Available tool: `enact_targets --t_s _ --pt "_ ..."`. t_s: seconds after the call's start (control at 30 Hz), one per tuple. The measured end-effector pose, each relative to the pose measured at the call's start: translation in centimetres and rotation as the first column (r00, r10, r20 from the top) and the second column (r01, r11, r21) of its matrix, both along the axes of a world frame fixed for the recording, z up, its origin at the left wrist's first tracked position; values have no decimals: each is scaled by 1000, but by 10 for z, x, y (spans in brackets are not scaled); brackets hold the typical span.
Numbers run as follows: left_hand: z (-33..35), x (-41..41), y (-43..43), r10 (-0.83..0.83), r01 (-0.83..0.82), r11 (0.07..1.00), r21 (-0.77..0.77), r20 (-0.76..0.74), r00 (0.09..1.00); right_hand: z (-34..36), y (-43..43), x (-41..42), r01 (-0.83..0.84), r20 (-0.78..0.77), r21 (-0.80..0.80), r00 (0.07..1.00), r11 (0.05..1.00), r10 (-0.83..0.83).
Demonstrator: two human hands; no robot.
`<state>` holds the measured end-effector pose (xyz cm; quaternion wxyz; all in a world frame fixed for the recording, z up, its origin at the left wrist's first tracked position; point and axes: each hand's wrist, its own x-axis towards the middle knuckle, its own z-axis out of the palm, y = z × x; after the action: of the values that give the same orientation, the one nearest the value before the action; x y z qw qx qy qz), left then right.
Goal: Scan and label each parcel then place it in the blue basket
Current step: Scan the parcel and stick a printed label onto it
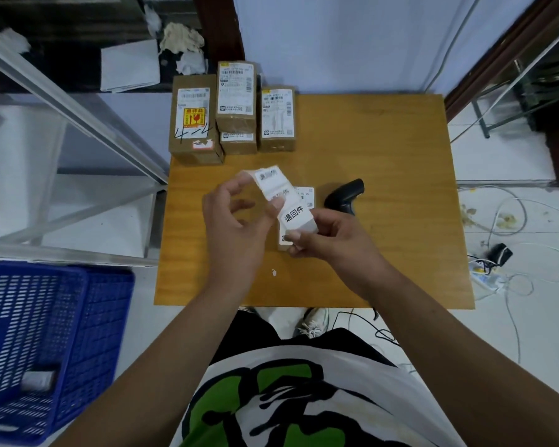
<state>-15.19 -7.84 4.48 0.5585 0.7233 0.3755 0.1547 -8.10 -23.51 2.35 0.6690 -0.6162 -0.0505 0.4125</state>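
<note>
My right hand (323, 240) grips a roll of white labels (296, 217) printed with black characters, held over the wooden table (384, 253). My left hand (236, 217) pinches the loose strip of labels (268, 179) that curls up from the roll. Under the roll lies a small parcel (305, 196) with a white shipping label, mostly hidden. Several brown cardboard parcels (236, 98) stand at the table's far left. A black handheld scanner (347, 195) lies on the table just right of my hands. The blue basket (42, 333) sits on the floor at lower left.
A small white item (37, 380) lies inside the basket. A metal and glass frame (78, 101) stands to the left of the table. Cables and small debris (504, 272) are scattered on the white floor to the right. A scrap of paper (274, 272) lies on the table.
</note>
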Motion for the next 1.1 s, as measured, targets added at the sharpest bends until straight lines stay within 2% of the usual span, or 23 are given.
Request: enact_targets --t_s 0.03,0.1,0.23,0.3,0.33,0.37,0.47,0.57,0.63,0.73,0.83,0.97,1.1 --pt "1 -5 1 -78 78 985 154 -7 997 0 0 0 17 3 2 1000 1000 -17" --pt "3 -15 0 -204 204 919 338 -37 978 1 2 1 42 -4 15 999 999 -42" --pt "8 -31 -3 -166 143 838 527 -3 986 1 7 -4 42 -19 40 999 998 -41" --pt "7 -32 1 -294 269 723 636 -70 953 0 11 -6 0 1 29 1000 1000 0" --pt "4 -30 5 -341 340 678 652 -130 931 0 13 -7 -25 12 24 1000 999 25" --pt "2 -29 9 -361 388 670 633 -179 915 -1 15 -7 -50 22 26 999 998 50" --pt "-2 -28 24 -364 431 743 512 -231 902 1 22 -5 -141 62 40 988 989 138" --pt "-6 -32 40 -367 429 758 492 -222 903 1 30 -4 -212 62 45 976 976 209" --pt "-8 -35 47 -375 458 707 539 -264 889 -1 39 -5 -223 56 41 974 974 221" --pt "-11 -39 56 -365 516 581 629 -365 856 -6 54 -7 -236 57 21 970 972 234" --pt "-12 -41 73 -377 560 566 605 -414 829 -10 68 -9 -273 70 -25 959 962 274" --pt "-14 -42 96 -444 623 447 642 -445 778 -14 88 -13 -234 84 -84 967 969 241" --pt "-18 -38 115 -472 614 485 623 -405 783 -20 106 -15 -196 90 -94 975 976 205"
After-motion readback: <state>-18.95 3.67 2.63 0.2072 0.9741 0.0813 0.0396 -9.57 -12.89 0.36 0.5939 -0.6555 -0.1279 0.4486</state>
